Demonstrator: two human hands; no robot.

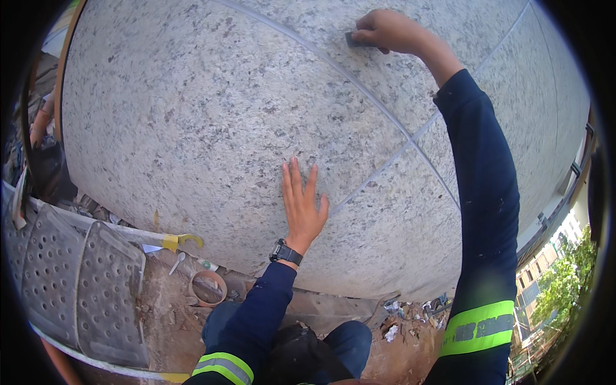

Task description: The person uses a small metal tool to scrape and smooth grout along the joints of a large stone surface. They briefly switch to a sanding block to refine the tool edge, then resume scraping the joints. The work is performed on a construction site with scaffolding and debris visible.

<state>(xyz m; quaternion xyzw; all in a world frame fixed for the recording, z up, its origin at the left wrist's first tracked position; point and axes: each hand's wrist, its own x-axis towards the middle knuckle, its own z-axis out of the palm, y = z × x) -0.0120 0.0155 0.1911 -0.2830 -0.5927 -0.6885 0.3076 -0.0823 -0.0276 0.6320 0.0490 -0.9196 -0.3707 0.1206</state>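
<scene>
A speckled grey-white stone-look wall fills most of the head view, crossed by light grey joint lines. My left hand lies against it with the fingers stretched out, holding nothing; a black watch is on that wrist. Higher up and to the right, my right hand is closed on a small dark block, which is at the wall's surface just above a joint line. Most of the block is hidden by my fingers, so its exact kind does not show.
A perforated metal platform stands at the lower left, with a yellow hook-ended bar near the wall. Below lie a round terracotta-coloured ring, a white plastic spoon and scattered rubbish. Trees show at the far right.
</scene>
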